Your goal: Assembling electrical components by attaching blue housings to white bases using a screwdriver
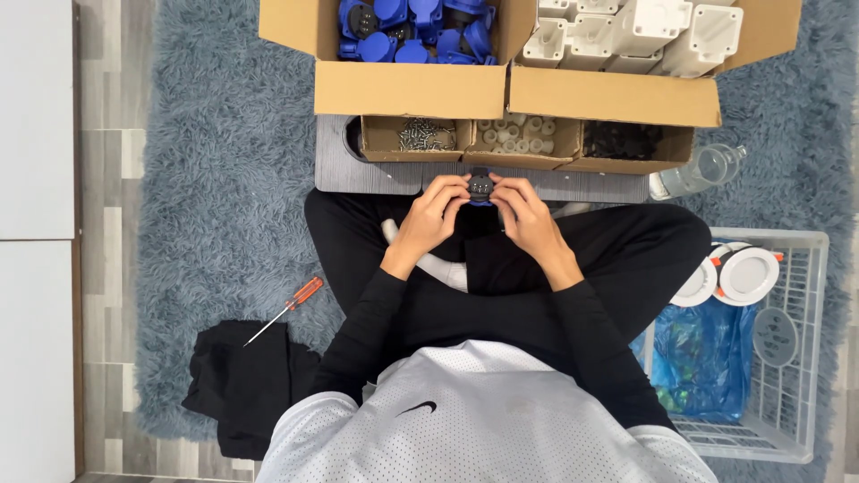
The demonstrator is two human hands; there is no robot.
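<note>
Seen from above, a small black and blue part (pixel 480 187) is held between the two hands over the crossed legs of a seated person, just in front of a grey board (pixel 376 174). The left hand (pixel 432 217) is closed on the part's left side, its fingers curled around the edge; the right hand (pixel 525 215) is closed on the right side in the same way, the fingertips of both hands meeting at the part. On the board, three small cardboard trays are set side by side: one with metal screws (pixel 426 135), one with pale round pieces (pixel 519 136), one with small black pieces (pixel 621 140). Behind them, a large carton of blue parts (pixel 413 29) and a large carton of white housings (pixel 640 34) are placed next to each other. A clear plastic bottle (pixel 700 170) is laid at the right end of the board. An orange-handled screwdriver (pixel 286 309) is laid on the blue-grey rug (pixel 224 179), its tip touching a heap of black cloth (pixel 243 385). A white wire basket (pixel 787 358) with round white fittings (pixel 747 273) and a blue bag (pixel 702 358) is seen at the person's right.
</note>
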